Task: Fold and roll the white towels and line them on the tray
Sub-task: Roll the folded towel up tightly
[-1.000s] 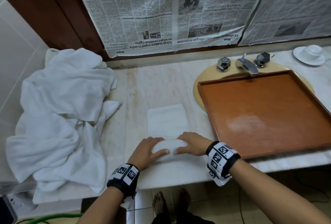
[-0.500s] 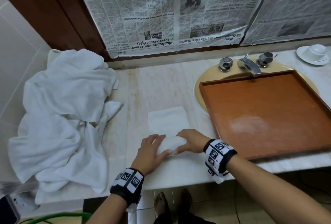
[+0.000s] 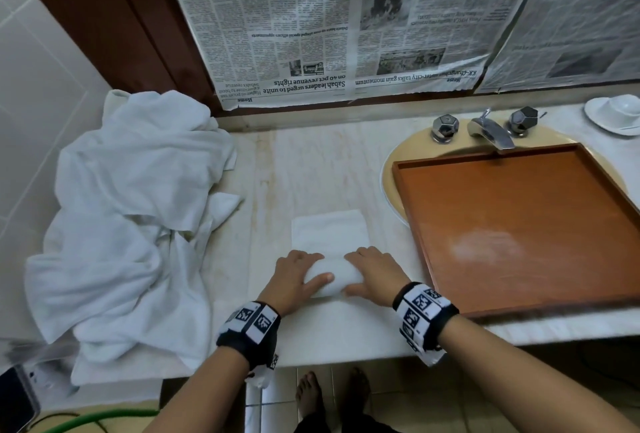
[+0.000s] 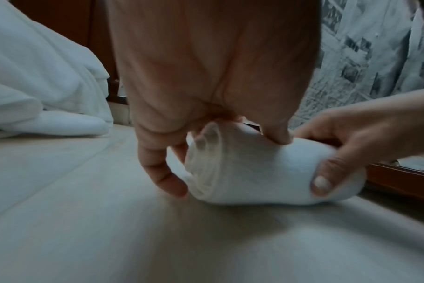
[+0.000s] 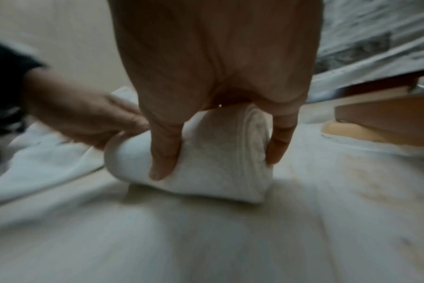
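Two hands on one roll: we see the left hand (image 3: 290, 278) and right hand (image 3: 375, 275) both on the half-rolled towel (image 3: 331, 278); it sits on the counter (image 3: 322, 173), just left of the tray (image 3: 519, 235) and not touching it
Roll axis: long axis runs left-right, roughly parallel to the tray's near edge; spiral ends face outward, one toward the tray, one toward the towel pile (image 3: 131, 218)
Unrolled part: we see a flat folded tail (image 3: 329, 230) lying beyond the roll, on the side away from us, level with the tray's left rail; we judge the coming move is a push straight away from us over that tail
Left fingers: curled over the roll's end away from the tray, thumb (image 4: 277, 137) pressed on top, another finger (image 4: 162, 176) down by the spiral face; gripping the towel
Right fingers: wrapped over the tray-side end, thumb (image 5: 163, 157) across the near face, another finger (image 5: 280, 141) against the spiral end; gripping the towel
Nearer hand: right hand is nearer the tray; we judge it the likelier one to carry the roll over
Pose: both wrists low over the counter, palms down, forearms coming in from the near edge
Tray: nothing on it in our views; sits over the sink (image 3: 393, 169), taps (image 3: 485, 129) behind it
Risk: we judge uneven pressure could cone the roll toward the tray
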Demonstrator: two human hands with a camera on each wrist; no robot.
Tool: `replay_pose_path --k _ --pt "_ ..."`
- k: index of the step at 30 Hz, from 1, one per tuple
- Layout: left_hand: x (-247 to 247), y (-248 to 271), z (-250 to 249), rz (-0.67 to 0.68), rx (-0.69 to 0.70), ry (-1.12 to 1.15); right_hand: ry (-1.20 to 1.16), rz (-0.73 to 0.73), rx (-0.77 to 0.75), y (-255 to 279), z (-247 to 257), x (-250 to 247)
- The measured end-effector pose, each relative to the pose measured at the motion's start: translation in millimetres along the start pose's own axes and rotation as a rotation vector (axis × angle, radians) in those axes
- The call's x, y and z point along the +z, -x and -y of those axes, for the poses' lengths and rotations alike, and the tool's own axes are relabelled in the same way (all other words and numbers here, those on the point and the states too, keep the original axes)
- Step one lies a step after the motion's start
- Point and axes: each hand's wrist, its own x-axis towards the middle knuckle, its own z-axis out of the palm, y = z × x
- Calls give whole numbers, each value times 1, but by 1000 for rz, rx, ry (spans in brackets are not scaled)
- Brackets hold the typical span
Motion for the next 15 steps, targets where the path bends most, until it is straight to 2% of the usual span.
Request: replay_pose_path --k 4,7,9,11,13,15 --pt "11 18 -3 -62 15 -129 -227 162 -2 -4 -5 -17" --pt "7 17 -1 7 -25 -83 -217 263 47 2 0 -24" --pt "-1 11 -1 87 -12 -50 -17 205 58 9 5 -20" --pt "-8 5 -3 133 24 -7 190 48 20 17 12 -10" --pt "-14 0 -5 173 26 22 243 -65 -12 22 14 0" --pt "-16 1 -9 198 -10 41 217 -80 -35 22 11 6"
